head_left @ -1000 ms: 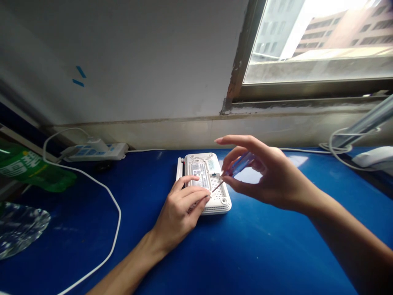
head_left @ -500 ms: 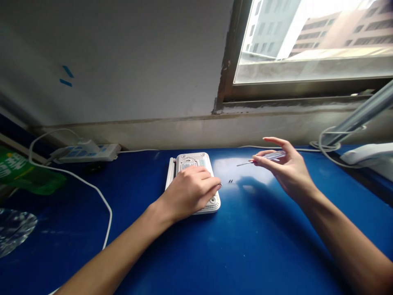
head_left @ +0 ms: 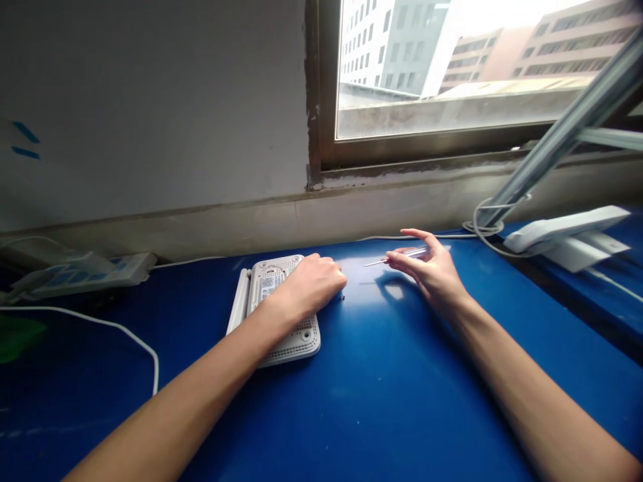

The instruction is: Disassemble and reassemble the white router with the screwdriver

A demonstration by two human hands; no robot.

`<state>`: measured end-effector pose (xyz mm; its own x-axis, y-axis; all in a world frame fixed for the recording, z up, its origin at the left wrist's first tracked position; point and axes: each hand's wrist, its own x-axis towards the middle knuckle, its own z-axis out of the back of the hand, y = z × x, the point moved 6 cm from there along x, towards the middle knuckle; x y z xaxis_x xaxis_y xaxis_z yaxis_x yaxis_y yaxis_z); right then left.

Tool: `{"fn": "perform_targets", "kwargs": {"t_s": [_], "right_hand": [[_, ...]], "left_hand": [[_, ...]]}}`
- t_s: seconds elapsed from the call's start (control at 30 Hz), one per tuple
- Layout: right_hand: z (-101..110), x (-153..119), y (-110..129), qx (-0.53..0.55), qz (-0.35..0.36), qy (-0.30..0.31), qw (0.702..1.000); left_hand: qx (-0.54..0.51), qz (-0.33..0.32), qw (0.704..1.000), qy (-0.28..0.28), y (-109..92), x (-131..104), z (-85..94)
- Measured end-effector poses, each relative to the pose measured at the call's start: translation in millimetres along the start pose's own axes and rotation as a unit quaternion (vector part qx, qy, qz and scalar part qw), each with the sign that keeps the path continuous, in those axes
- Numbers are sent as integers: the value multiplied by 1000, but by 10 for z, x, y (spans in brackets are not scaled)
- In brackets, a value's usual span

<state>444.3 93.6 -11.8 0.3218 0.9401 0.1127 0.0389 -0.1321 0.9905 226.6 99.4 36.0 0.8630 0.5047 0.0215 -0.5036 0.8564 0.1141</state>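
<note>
A white router [head_left: 286, 348] lies on the blue table with its vented, labelled underside up and its antenna [head_left: 238, 301] folded along the left side. My left hand [head_left: 316, 281] reaches across it, fingers pinched together just past its right edge. A small screw is in that pinch, largely hidden by the fingers. Tiny dark screws [head_left: 342, 297] lie on the table right by those fingertips. To the right, my right hand [head_left: 435, 268] is closed on a screwdriver [head_left: 414, 252] with a clear handle, its thin metal shaft pointing left, above the table.
A power strip [head_left: 120, 273] sits at the back left, with a white cable [head_left: 115, 321] curving forward. At the right, a metal pole [head_left: 547, 147] has cord wound at its foot, beside another white power strip [head_left: 567, 227] with plugs. A window [head_left: 462, 100] is behind.
My left hand has moved with the screw from over the router to the loose screws on its right. The right hand keeps the screwdriver. The view has turned to the right.
</note>
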Motion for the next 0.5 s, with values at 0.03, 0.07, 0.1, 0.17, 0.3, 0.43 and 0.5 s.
{"fn": "perform_targets", "kwargs": {"t_s": [0.03, 0.07, 0.1, 0.17, 0.3, 0.43, 0.5], "right_hand": [[14, 6, -3, 0, 2, 0, 1000], [25, 11, -4, -1, 4, 1, 1000], [34, 14, -4, -1, 6, 1, 1000], [45, 16, -4, 3, 8, -1, 1000], [28, 4, 7, 10, 6, 0, 1000], [-7, -12, 25, 8, 0, 11, 1000], [-25, -22, 34, 0, -2, 16, 1000]], "left_hand": [[2, -2, 1000, 3, -4, 17, -4], [2, -5, 1000, 7, -8, 29, -8], [3, -7, 1000, 11, -13, 36, -12], [1, -9, 1000, 17, -15, 41, -24], [-11, -5, 1000, 22, 13, 20, -62], [-41, 4, 999, 14, 56, -33, -88], [-61, 8, 998, 6, 70, -66, -96]]}}
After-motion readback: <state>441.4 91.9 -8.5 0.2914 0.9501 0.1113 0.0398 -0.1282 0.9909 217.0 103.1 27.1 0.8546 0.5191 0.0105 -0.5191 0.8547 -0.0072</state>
